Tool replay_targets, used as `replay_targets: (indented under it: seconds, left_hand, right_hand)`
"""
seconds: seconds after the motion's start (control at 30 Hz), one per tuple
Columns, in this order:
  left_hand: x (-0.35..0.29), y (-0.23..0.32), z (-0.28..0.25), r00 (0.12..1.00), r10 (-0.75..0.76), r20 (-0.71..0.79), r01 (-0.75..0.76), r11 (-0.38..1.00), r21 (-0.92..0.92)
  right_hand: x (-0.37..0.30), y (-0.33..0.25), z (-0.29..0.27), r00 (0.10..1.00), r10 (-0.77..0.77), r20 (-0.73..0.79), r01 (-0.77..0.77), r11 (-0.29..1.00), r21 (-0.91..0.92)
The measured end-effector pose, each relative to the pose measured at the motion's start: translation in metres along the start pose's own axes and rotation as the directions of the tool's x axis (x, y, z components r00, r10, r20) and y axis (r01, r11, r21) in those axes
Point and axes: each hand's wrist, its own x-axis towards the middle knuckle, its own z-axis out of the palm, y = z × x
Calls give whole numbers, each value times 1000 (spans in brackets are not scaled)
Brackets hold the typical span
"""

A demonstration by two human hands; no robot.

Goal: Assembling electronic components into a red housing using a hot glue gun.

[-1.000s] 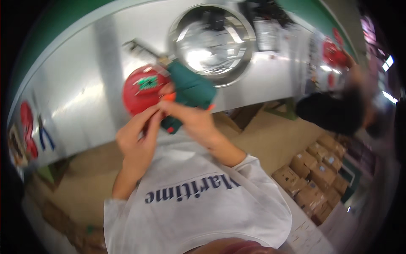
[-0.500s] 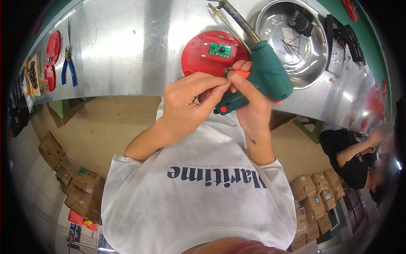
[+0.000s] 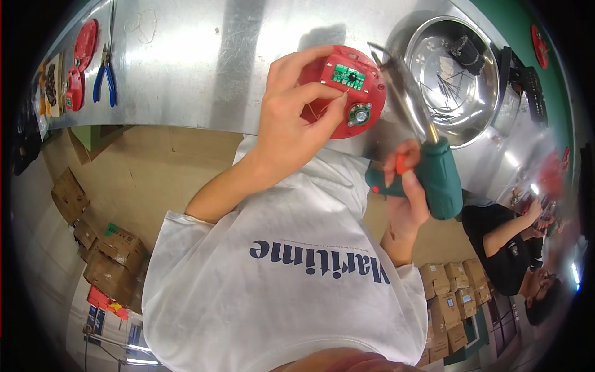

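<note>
A round red disc (image 3: 344, 93) lies on the shiny metal table (image 3: 186, 68), close to its near edge and just left of the steel bowl (image 3: 455, 74). On the disc's upper face sits a small green circuit board (image 3: 347, 76), and lower down a little round metal part (image 3: 357, 114). The left hand (image 3: 291, 121) rests over the disc's left half, fingers curled across the rim and the thumb tip pressing down near the middle, between the board and the metal part, so it is pinning the disc rather than lifting it.

The right hand (image 3: 406, 201) is shut tight around a green electric screwdriver (image 3: 434, 177) with an orange button under one finger. The tool is held off the table, above the person's chest, its long metal shaft slanting up and left toward the disc; the tip ends just beside the disc's upper right edge (whether it touches cannot be told).

The bowl holds thin screws or pins and a dark tangle of parts. Far to the left on the table lie blue-handled pliers (image 3: 104, 77) and more red pieces (image 3: 80, 62). Cardboard boxes (image 3: 105, 254) stand on the floor below, and another person in a black shirt (image 3: 502, 242) sits at the right.
</note>
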Motion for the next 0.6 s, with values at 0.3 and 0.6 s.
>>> replay_targets:
  seconds: [0.3, 0.6]
  left_hand:
    - [2, 0, 2, 996, -89, -2, 89, 996, -24]
    - [5, 4, 1, 990, -137, 17, 138, 990, -26]
  right_hand:
    - [-14, -8, -16, 994, 111, -15, -109, 924, -366]
    - [-12, -5, -28, 990, 138, -13, -130, 894, -429]
